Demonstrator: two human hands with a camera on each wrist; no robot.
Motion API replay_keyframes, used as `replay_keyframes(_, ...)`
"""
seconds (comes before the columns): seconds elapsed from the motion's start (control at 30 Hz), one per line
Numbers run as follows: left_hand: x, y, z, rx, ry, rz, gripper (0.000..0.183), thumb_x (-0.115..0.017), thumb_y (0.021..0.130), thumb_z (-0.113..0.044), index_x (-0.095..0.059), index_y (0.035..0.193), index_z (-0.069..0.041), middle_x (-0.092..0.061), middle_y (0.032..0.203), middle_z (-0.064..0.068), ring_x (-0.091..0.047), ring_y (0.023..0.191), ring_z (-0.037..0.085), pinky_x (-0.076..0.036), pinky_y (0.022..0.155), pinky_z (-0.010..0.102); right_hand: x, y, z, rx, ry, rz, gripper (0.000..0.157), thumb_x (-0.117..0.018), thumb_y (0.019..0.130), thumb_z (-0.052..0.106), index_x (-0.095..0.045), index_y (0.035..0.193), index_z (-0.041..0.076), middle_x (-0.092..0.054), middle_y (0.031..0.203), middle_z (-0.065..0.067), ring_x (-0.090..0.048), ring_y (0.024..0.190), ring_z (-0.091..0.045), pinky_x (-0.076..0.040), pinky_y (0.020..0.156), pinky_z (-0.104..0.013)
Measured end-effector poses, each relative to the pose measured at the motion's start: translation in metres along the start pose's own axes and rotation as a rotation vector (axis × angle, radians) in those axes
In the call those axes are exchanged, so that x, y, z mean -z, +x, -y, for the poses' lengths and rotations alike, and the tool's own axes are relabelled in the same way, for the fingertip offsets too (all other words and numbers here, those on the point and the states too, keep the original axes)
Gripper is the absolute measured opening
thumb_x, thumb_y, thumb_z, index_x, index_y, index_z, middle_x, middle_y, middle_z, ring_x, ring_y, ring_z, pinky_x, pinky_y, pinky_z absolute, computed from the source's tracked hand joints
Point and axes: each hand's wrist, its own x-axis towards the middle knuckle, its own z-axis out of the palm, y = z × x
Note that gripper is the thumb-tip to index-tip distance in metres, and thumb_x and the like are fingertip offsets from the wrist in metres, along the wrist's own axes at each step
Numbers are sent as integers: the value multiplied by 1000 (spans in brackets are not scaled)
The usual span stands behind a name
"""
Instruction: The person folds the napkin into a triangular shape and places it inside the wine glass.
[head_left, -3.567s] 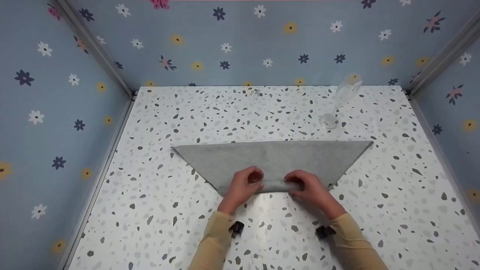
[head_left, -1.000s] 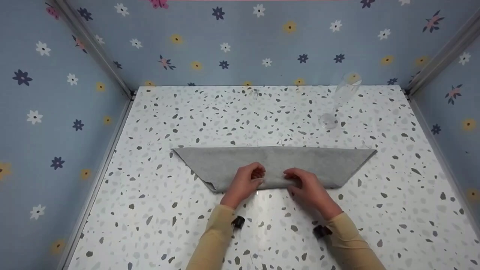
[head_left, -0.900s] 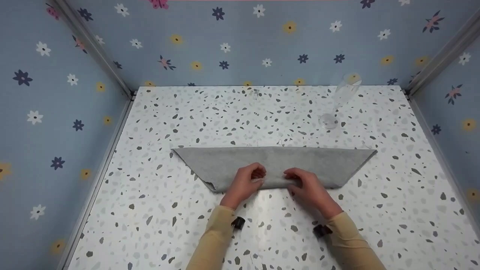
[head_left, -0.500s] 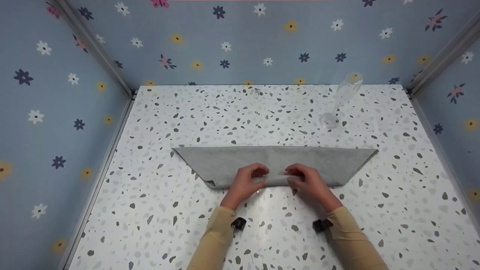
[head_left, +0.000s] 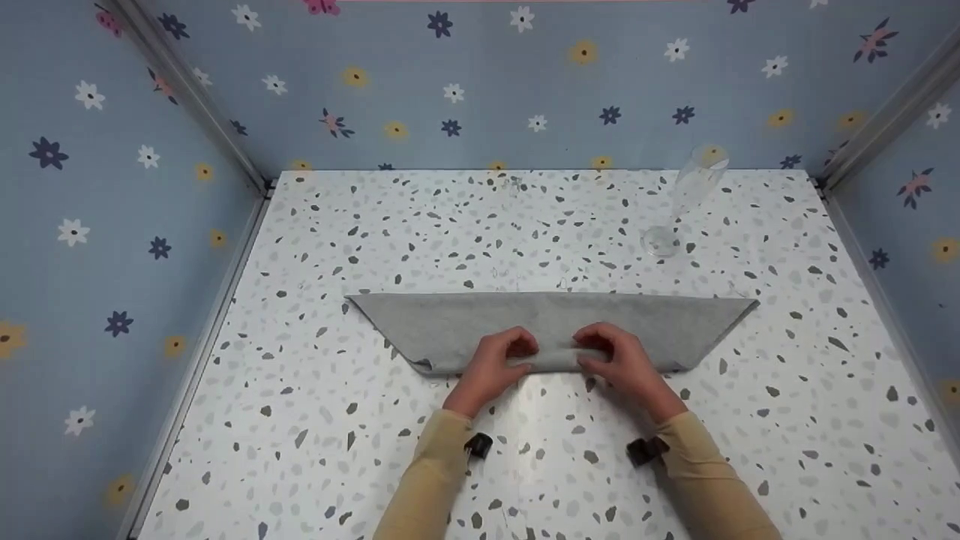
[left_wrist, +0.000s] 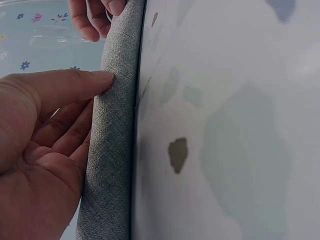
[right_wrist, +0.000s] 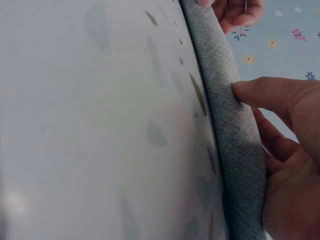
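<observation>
A grey cloth napkin [head_left: 547, 311] lies across the middle of the table as a wide trapezoid, its long side away from me. Its near edge is rolled into a thick tube, seen close up in the left wrist view as a woven roll [left_wrist: 111, 145]. My left hand [head_left: 493, 367] holds this roll left of centre, thumb on the near side and fingers curled over beyond it. Right of centre my right hand [head_left: 624, 367] grips the same roll likewise; its thumb [right_wrist: 265, 94] presses the fabric in the right wrist view. A short stretch of roll shows between the hands.
A clear champagne flute [head_left: 694, 184] stands at the back right of the speckled table [head_left: 337, 450], beyond the napkin. Blue flowered panels [head_left: 480, 90] close off the back and both sides. Small loose folds show at the napkin's near left corner.
The rolled near edge has moved away from me with both hands, and the flat part of the napkin is narrower. Its far edge has come slightly nearer. The glass stays put.
</observation>
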Motion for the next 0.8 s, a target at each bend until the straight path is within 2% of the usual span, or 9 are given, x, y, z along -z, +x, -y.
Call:
replay_keyframes(0.2,1,3,1,10,4,7,24,-65,82,11,-63,100,-3,-66,101,7,-62,98,12,-48,89,25,0,-5,-1,97,-60,-8,32,-77,79,1,-66,109,6,-65,105,-1,-60,100,-16,-47,89,-29)
replay_keyframes(0.33,3,6,2,3,-13,3,24,-66,80,12,-63,99,-2,-66,100,8,-63,96,13,-49,89,26,-1,-7,0,126,-101,1,36,-78,78,1,-65,112,7,-65,107,0,-59,102,-15,-46,90,-31)
replay_keyframes(0.57,3,6,5,-12,-5,2,23,-67,80,11,-63,99,-1,-66,99,9,-63,97,15,-48,90,27,-1,-6,1,45,-137,2,40,-79,77,2,-65,114,10,-66,107,3,-60,103,-14,-46,93,-35)
replay_keyframes(0.8,4,4,6,-2,37,-6,18,-68,83,7,-62,98,-2,-66,98,7,-62,97,16,-48,89,26,-1,-5,1,-24,-127,17,28,-77,80,7,-68,107,11,-67,100,3,-62,95,-14,-48,88,-37)
